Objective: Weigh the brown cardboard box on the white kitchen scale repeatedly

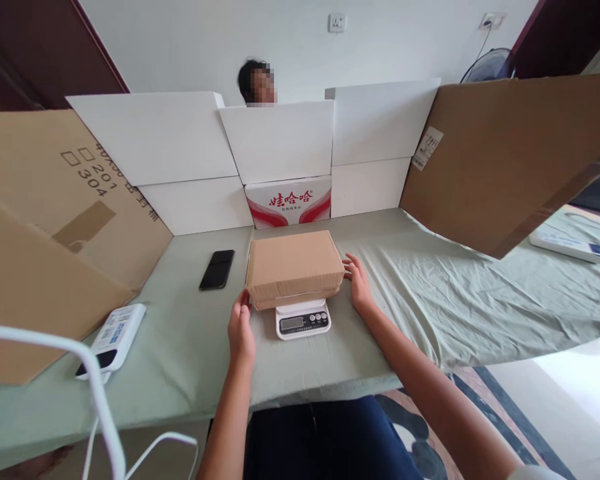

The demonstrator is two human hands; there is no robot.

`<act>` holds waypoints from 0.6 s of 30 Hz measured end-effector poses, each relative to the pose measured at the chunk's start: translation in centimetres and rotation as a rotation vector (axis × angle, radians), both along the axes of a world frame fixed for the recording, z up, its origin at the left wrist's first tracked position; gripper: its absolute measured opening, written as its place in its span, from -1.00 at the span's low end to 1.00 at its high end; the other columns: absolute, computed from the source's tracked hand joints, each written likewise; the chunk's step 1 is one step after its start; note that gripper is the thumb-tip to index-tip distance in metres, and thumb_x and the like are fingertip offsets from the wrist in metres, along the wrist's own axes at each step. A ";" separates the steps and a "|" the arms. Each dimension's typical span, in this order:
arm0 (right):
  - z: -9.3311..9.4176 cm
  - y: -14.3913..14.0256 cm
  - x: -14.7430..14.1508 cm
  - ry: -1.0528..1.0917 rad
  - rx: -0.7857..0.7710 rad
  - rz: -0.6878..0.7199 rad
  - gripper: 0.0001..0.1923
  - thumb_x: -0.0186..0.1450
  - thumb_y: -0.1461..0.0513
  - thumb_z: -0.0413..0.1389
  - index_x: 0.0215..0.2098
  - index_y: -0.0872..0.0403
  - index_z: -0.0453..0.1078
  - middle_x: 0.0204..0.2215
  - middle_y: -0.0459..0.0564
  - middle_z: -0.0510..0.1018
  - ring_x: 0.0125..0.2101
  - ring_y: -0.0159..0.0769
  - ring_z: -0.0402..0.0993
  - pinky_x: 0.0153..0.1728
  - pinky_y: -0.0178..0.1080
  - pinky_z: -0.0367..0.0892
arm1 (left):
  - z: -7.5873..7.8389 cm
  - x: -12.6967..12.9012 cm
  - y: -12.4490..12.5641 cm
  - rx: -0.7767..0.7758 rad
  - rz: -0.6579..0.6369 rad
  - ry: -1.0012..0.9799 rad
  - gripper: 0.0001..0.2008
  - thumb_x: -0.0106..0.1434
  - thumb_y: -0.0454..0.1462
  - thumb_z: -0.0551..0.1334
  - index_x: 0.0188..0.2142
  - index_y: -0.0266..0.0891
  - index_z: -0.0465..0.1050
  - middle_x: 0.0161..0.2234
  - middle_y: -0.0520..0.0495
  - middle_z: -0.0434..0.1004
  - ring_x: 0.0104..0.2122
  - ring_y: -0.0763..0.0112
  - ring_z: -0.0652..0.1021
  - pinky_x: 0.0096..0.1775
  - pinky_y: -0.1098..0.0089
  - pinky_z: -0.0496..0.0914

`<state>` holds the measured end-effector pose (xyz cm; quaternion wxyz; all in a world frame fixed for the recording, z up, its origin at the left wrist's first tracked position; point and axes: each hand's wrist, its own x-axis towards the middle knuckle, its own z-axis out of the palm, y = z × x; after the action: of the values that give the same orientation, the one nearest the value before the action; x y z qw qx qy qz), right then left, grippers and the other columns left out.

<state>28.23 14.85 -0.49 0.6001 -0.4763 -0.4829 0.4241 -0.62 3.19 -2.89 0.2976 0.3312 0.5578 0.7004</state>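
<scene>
On a cloth-covered counter (pixel 190 373), beside a brown panel (pixel 55 200) printed "201" and "304", the left hand (pixel 241 331) and right hand (pixel 359 283), fingers open, steady a plain cardboard box (pixel 294 267) sitting atop a white scale (pixel 303 320), before a red-lettered white carton (pixel 289 201).

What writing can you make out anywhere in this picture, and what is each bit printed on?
"娃哈哈": red characters on the white carton behind the brown box.
"201" and "304": on the left cardboard sheet; the line above them is too skewed to read.
Sticker on the right cardboard sheet: too small.
Scale display and buttons: too small.
White device label: blurred.
</scene>
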 end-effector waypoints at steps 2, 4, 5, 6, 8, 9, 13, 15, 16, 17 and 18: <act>0.0 0.0 0.0 0.018 0.001 -0.008 -0.45 0.35 -0.10 0.02 0.16 0.00 0.43 0.04 0.10 0.55 -0.05 -0.12 0.56 -0.01 -0.07 0.49 | -0.1 0.0 0.1 -0.013 0.003 -0.002 -0.39 0.36 0.08 0.18 0.24 -0.24 0.46 0.31 -0.34 0.48 0.34 0.04 0.46 0.38 0.05 0.26; 0.1 -0.1 0.1 0.030 -0.004 -0.013 -0.46 0.35 -0.10 0.04 0.14 0.01 0.42 0.00 0.10 0.56 -0.06 -0.13 0.55 -0.04 -0.08 0.48 | -0.1 -0.1 0.2 -0.017 -0.002 0.001 -0.38 0.37 0.09 0.17 0.24 -0.24 0.46 0.31 -0.35 0.48 0.35 0.04 0.45 0.38 0.05 0.26; 0.1 -0.2 0.1 0.036 -0.005 -0.013 -0.46 0.34 -0.10 0.05 0.13 0.02 0.42 -0.01 0.09 0.55 -0.07 -0.13 0.54 -0.05 -0.08 0.48 | -0.1 -0.1 0.2 -0.018 -0.004 0.000 -0.38 0.37 0.10 0.17 0.24 -0.24 0.46 0.31 -0.35 0.47 0.35 0.04 0.45 0.38 0.05 0.26; 0.2 -0.2 0.1 0.043 -0.005 -0.013 -0.47 0.34 -0.09 0.06 0.12 0.02 0.42 -0.02 0.08 0.55 -0.08 -0.13 0.54 -0.06 -0.08 0.48 | -0.2 -0.2 0.3 -0.017 -0.005 -0.003 -0.38 0.37 0.11 0.17 0.23 -0.24 0.46 0.32 -0.36 0.47 0.35 0.04 0.45 0.37 0.05 0.27; 0.2 -0.2 0.1 0.054 -0.004 -0.007 -0.49 0.33 -0.09 0.08 0.09 0.03 0.43 -0.05 0.07 0.55 -0.10 -0.13 0.54 -0.07 -0.08 0.47 | -0.3 -0.2 0.3 -0.014 -0.007 -0.003 -0.37 0.38 0.11 0.16 0.23 -0.24 0.47 0.32 -0.36 0.47 0.35 0.05 0.45 0.37 0.05 0.28; 0.2 -0.2 0.1 0.059 -0.004 -0.006 -0.50 0.32 -0.08 0.08 0.07 0.03 0.44 -0.06 0.07 0.55 -0.11 -0.14 0.54 -0.08 -0.09 0.46 | -0.3 -0.2 0.3 -0.015 -0.008 0.002 -0.37 0.38 0.12 0.16 0.23 -0.23 0.47 0.31 -0.35 0.48 0.35 0.05 0.45 0.36 0.06 0.28; 0.4 -0.1 0.0 0.075 -0.011 -0.006 -0.51 0.28 -0.08 0.11 0.02 0.03 0.45 -0.11 0.05 0.57 -0.20 -0.16 0.55 -0.13 -0.10 0.45 | -0.6 -0.4 0.2 -0.005 -0.013 0.033 -0.38 0.40 0.13 0.15 0.23 -0.21 0.49 0.30 -0.34 0.49 0.34 0.07 0.46 0.35 0.07 0.30; 0.6 -0.1 0.0 0.075 -0.013 -0.006 -0.51 0.26 -0.09 0.12 0.00 0.03 0.46 -0.14 0.03 0.58 -0.24 -0.18 0.55 -0.14 -0.10 0.45 | -0.7 -0.4 0.1 -0.003 -0.023 0.045 -0.39 0.41 0.13 0.15 0.23 -0.21 0.48 0.31 -0.34 0.49 0.34 0.07 0.46 0.36 0.08 0.29; 0.7 -0.1 0.0 0.073 -0.013 -0.006 -0.52 0.26 -0.09 0.12 -0.01 0.03 0.46 -0.15 0.03 0.59 -0.25 -0.18 0.55 -0.15 -0.10 0.45 | -0.7 -0.5 0.1 -0.006 -0.027 0.048 -0.39 0.41 0.12 0.15 0.24 -0.21 0.48 0.31 -0.33 0.48 0.35 0.07 0.46 0.36 0.07 0.29; 0.8 -0.2 0.0 0.070 -0.013 -0.007 -0.52 0.25 -0.10 0.13 -0.02 0.03 0.47 -0.16 0.02 0.60 -0.26 -0.18 0.55 -0.15 -0.10 0.45 | -0.7 -0.5 0.1 -0.012 -0.031 0.049 -0.39 0.42 0.12 0.14 0.24 -0.21 0.48 0.31 -0.33 0.48 0.35 0.07 0.45 0.36 0.07 0.29; 0.9 -0.2 0.0 0.065 -0.015 -0.009 -0.52 0.24 -0.09 0.13 -0.03 0.03 0.47 -0.17 0.02 0.60 -0.26 -0.18 0.55 -0.15 -0.10 0.45 | -0.8 -0.5 0.1 -0.016 -0.032 0.047 -0.40 0.42 0.12 0.14 0.24 -0.21 0.48 0.31 -0.33 0.48 0.35 0.07 0.45 0.36 0.07 0.28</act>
<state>28.19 14.60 0.37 0.6139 -0.4688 -0.4577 0.4402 -1.10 3.24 -3.64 0.2982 0.3540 0.5648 0.6831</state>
